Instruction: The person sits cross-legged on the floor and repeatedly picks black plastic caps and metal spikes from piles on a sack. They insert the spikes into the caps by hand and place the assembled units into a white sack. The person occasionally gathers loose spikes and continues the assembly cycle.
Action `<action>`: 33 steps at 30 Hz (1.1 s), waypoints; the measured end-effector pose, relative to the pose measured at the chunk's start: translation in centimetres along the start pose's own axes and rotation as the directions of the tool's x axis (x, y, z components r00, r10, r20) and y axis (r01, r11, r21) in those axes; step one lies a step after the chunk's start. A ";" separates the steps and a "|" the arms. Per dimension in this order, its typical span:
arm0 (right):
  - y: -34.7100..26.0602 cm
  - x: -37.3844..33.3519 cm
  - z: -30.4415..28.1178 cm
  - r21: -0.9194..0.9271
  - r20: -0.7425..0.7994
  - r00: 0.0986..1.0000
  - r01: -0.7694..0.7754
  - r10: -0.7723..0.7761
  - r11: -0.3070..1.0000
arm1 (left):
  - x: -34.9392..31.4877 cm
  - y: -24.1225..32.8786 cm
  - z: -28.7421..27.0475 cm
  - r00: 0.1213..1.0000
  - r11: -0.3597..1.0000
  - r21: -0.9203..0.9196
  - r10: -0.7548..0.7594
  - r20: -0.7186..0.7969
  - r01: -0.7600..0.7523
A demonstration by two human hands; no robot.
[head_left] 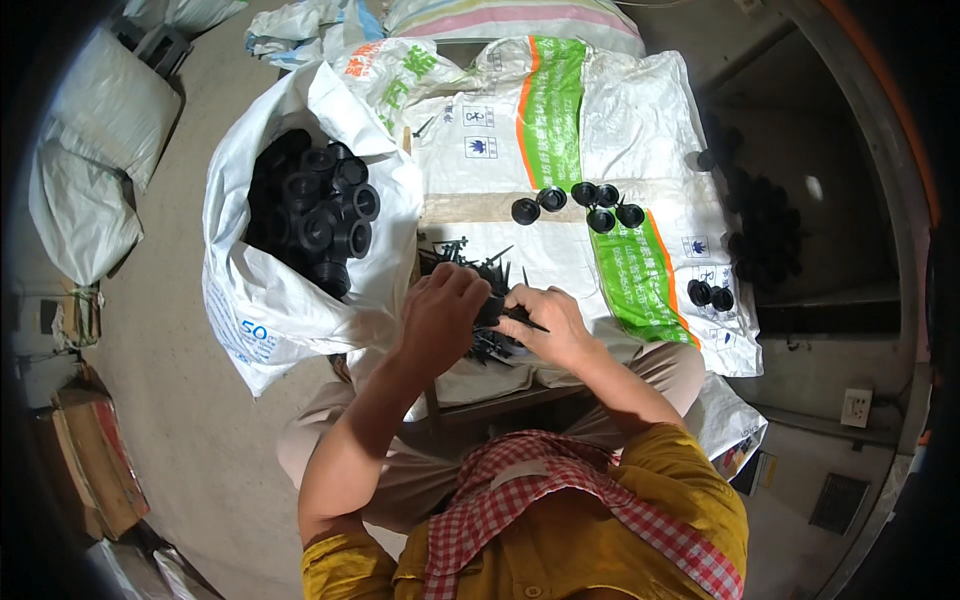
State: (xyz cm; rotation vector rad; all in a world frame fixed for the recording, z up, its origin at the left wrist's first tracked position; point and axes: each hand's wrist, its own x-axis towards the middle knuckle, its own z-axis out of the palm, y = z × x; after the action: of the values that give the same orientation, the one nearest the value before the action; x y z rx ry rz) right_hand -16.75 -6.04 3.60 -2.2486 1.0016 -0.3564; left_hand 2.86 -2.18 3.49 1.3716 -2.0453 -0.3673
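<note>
My left hand is closed around a black round plastic fitting, mostly covered by the fingers. My right hand pinches a thin black pointed spike close beside it. Both hands meet over a loose heap of black plastic spikes on the near edge of the sack-covered table. To the left, an open white woven sack holds many black flanged round fittings. Several similar black cup-shaped pieces lie beyond my right hand, and two more sit farther right.
Printed white woven sacks cover the table, with a bare wooden strip showing between them. A dark pile of black parts lies past the right edge. Full white sacks and a cardboard box stand on the left floor.
</note>
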 end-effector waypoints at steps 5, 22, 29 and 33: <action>1.2 1.0 -2.5 0.597 0.650 0.708 -0.250 -0.276 0.763 | 0.1 0.9 -1.5 0.977 0.823 -0.566 0.087 0.197 0.040; -0.2 0.9 3.6 0.956 -0.292 0.897 0.269 0.333 0.114 | -0.9 0.7 1.4 0.979 0.785 -0.586 -0.141 0.148 0.202; 0.8 3.0 6.9 0.553 -0.693 0.712 0.424 0.113 0.717 | -0.5 1.4 1.1 0.724 -0.476 -0.797 -0.388 0.570 0.372; 0.8 3.6 5.3 0.163 -0.783 0.564 0.595 -0.264 0.787 | -1.5 0.4 1.0 0.980 0.650 -0.737 -0.184 0.080 0.182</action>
State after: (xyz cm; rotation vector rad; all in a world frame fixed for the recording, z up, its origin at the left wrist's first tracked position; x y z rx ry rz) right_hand -12.28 -6.72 -0.95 -1.9120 0.5710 -1.6551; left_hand 2.33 -0.78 2.46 1.0270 -1.4515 -1.1530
